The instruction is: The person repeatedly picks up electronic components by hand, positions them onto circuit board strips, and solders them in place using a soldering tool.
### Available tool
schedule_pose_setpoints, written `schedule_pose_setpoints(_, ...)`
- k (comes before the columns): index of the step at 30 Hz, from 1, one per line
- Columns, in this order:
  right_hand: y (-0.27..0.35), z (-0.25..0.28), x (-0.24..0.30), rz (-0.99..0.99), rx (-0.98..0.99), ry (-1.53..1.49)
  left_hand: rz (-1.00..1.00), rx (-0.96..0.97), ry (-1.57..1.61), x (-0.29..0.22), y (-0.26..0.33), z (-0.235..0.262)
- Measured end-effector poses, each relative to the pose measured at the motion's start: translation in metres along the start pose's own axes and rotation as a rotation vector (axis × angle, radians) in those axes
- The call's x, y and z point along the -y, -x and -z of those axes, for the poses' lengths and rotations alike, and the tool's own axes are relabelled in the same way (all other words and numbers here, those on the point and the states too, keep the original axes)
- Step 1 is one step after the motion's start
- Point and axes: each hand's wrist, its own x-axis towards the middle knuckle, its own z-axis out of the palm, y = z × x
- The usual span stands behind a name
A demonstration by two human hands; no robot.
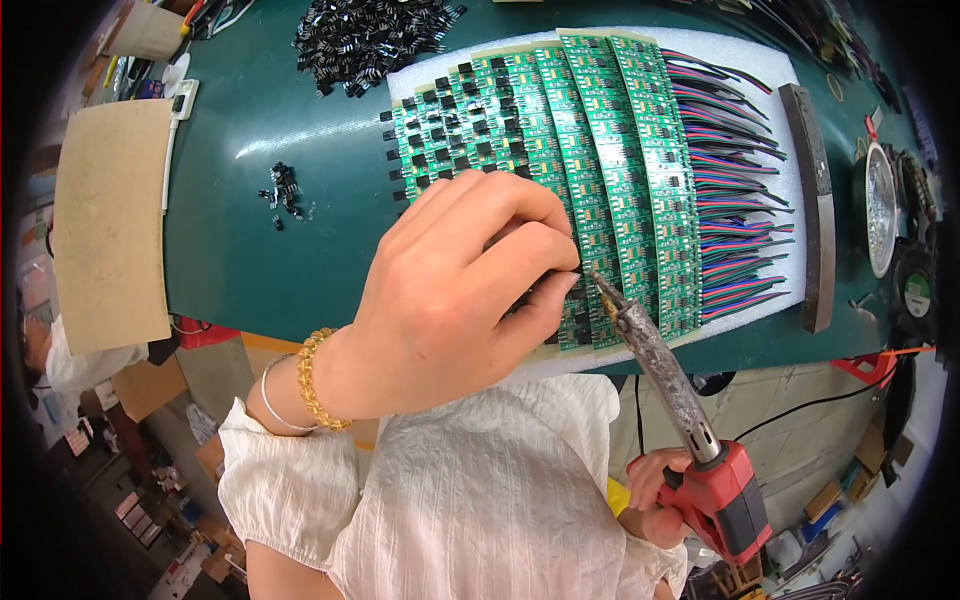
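Note:
My right hand point(662, 500) grips a pistol-shaped soldering iron point(668, 375) with a red and black handle. Its tip touches down on, or just above, the green circuit boards point(610, 160), right beside my left fingertips. Fingers of my left hand point(455, 285) are pinched together over the boards; what they hold, if anything, is hidden. Rows of small black components point(445, 140) sit on the left part of the boards. From the boards' right edge run bundles of black, red, blue and green wires point(735, 170). A white foam sheet point(785, 85) lies underneath.
Loose black components make a large pile point(365, 40) at the back and a small cluster point(283, 190) on the green table point(240, 270). A metal bar point(808, 210) lies right of the wires, with a round metal-rimmed dish point(880, 210) beyond. At left is a tan board point(112, 225).

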Motion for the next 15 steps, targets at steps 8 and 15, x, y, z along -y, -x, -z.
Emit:
schedule_pose_setpoints(8, 0.006, 0.003, -0.005, 0.053, -0.064, -0.086, -0.011, -0.011, 0.009, 0.002, -0.003, -0.001)
schedule_pose_setpoints(15, -0.012, -0.009, -0.007, 0.180, -0.136, -0.078, -0.007, -0.106, 0.014, 0.001, 0.001, -0.006)
